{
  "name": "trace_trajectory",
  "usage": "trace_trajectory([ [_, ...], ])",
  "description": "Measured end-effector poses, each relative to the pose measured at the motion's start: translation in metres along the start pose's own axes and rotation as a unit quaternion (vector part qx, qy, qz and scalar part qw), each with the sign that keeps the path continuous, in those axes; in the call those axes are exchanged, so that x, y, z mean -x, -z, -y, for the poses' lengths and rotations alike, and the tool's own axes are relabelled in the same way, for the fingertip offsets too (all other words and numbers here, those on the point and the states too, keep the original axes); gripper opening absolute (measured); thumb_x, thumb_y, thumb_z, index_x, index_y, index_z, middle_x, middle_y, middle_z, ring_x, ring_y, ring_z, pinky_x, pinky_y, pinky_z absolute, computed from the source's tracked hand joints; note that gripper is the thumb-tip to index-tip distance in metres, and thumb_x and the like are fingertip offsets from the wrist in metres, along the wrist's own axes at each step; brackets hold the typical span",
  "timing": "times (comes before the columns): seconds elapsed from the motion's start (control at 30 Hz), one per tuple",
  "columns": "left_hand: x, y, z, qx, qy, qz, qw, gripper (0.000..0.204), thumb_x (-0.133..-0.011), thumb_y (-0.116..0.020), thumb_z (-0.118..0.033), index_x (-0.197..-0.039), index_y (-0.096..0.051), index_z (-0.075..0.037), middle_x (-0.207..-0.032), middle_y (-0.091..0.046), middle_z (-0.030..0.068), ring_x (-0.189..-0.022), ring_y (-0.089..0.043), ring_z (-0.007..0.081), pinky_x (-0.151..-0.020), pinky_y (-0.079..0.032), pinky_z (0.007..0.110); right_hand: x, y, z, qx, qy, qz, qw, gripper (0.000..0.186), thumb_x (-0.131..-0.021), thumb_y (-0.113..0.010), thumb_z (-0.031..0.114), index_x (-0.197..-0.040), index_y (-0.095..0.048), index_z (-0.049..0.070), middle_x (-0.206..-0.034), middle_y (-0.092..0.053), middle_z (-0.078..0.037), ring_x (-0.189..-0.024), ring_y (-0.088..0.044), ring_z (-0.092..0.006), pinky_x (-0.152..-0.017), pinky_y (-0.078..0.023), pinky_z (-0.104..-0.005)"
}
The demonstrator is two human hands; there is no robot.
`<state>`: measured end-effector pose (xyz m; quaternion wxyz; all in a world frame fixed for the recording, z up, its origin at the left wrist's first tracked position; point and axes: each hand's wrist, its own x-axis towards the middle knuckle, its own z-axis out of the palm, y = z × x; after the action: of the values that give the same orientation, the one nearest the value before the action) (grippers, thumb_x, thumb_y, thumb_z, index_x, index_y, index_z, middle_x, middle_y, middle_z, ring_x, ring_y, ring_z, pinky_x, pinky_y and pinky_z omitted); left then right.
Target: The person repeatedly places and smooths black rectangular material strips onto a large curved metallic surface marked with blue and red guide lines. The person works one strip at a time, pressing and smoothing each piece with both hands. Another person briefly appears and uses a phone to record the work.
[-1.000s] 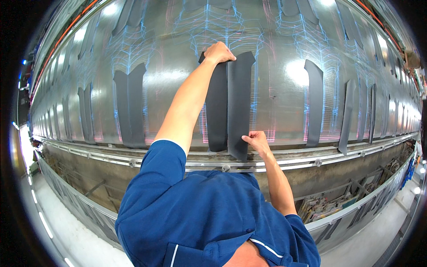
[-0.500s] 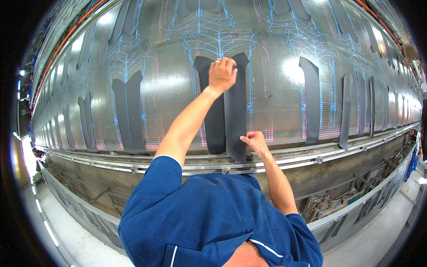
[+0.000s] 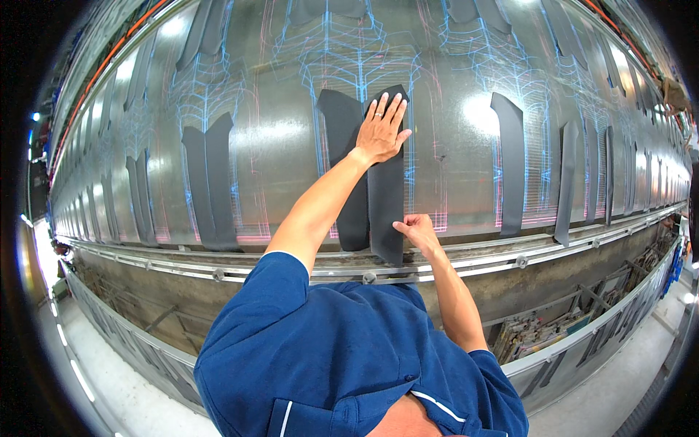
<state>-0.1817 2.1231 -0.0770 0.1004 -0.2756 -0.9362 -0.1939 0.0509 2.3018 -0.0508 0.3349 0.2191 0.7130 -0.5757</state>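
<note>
Two long dark grey fabric pieces lie side by side on the table before me, their upper ends angled outward. My left hand (image 3: 381, 132) is spread flat on the upper part of the right fabric piece (image 3: 386, 197). At that piece's lower right edge, my right hand (image 3: 418, 230) holds the border pinched between thumb and bent fingers. The lower end of this piece reaches over the table's metal edge. Just to its left, the left fabric piece (image 3: 352, 211) lies partly under my left wrist and forearm.
The long shiny table (image 3: 280, 171) carries blue and pink printed lines. Similar dark pieces lie along it, including a pair (image 3: 209, 182) at left and a single piece (image 3: 510, 167) at right. A metal rail (image 3: 313, 274) with round knobs runs along the near edge.
My left hand has opened from closed fingers at the top between the two pieces and shifted right, now flat on the right piece. My right hand has stayed in place.
</note>
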Motion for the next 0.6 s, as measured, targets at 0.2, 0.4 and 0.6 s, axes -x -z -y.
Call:
trace_trajectory([
  [0.2, 0.001, -0.002, 0.001, -0.007, 0.010, 0.008, 1.000, 0.074, -0.110, -0.056, -0.048, -0.167, -0.040, -0.003, -0.176, -0.036, 0.0177, -0.163, -0.029, 0.0440, -0.133, -0.023, 0.059, 0.000, 0.002, 0.002, 0.007, -0.011, 0.008, 1.000, 0.033, -0.093, -0.085, 0.021, -0.068, -0.069, 0.004, -0.060, -0.061, 0.002, -0.057, -0.052, -0.0081, -0.054, -0.040, -0.0310],
  [0.4, 0.001, -0.003, -0.001, -0.011, 0.015, 0.009, 1.000, 0.076, -0.109, -0.056, -0.049, -0.167, -0.040, -0.004, -0.175, -0.036, 0.0169, -0.163, -0.030, 0.0424, -0.133, -0.023, 0.057, -0.007, -0.001, -0.011, -0.007, 0.006, 0.008, 1.000, 0.032, -0.093, -0.084, 0.020, -0.069, -0.070, 0.004, -0.060, -0.060, 0.002, -0.057, -0.052, -0.0076, -0.055, -0.039, -0.0306],
  [0.6, -0.006, -0.001, -0.001, -0.014, 0.023, 0.021, 0.999, 0.075, -0.110, -0.054, -0.052, -0.167, -0.040, -0.005, -0.175, -0.036, 0.0158, -0.162, -0.031, 0.0413, -0.133, -0.023, 0.057, -0.007, -0.002, -0.011, -0.015, -0.003, 0.000, 1.000, 0.032, -0.093, -0.084, 0.022, -0.070, -0.070, 0.005, -0.061, -0.060, 0.003, -0.057, -0.051, -0.0076, -0.054, -0.038, -0.0307],
])
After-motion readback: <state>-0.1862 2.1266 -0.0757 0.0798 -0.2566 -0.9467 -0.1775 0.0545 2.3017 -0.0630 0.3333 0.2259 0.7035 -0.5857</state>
